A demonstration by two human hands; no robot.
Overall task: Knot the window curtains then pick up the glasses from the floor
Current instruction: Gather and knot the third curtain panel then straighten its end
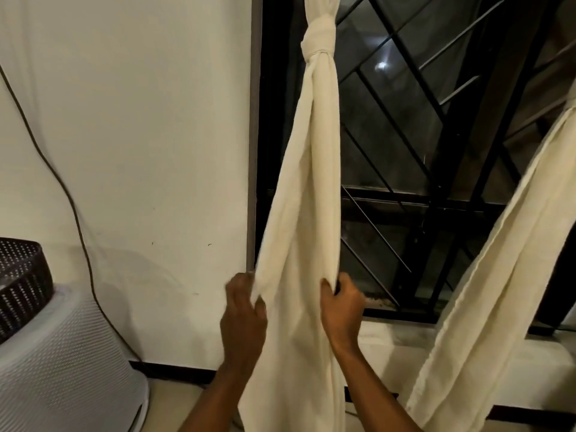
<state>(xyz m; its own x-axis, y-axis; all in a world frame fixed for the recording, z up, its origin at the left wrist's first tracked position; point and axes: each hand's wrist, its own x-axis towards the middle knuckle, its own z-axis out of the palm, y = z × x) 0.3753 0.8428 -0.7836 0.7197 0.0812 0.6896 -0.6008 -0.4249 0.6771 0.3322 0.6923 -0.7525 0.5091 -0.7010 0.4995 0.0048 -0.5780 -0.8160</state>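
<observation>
**Both hands on the hanging tail, well below a finished knot**

Head view. Shows a cream curtain tied into a knot high up in front of the window grille. Below it hangs the tail, long axis close to vertical and widening toward the floor.

Finds the left hand pinching the tail's left edge, fingers curled into the cloth. Finds the right hand clamped on the right edge, thumb and fingers wrapped round a fold. Puts both grips level with each other, straight down from the knot and well apart from it, with the cloth spread between them.

Places the second curtain off to the right, slanting up and rightward across the window. Looks unknotted in the stretch on show, though its top runs out of frame. Makes the right hand the nearer one for that reach.

Gives no sight of the glasses, with much of the floor covered by cloth and forearms.

Leaves at far left a dark perforated basket above a white ribbed container. Adds a cable trailing down the wall.
</observation>
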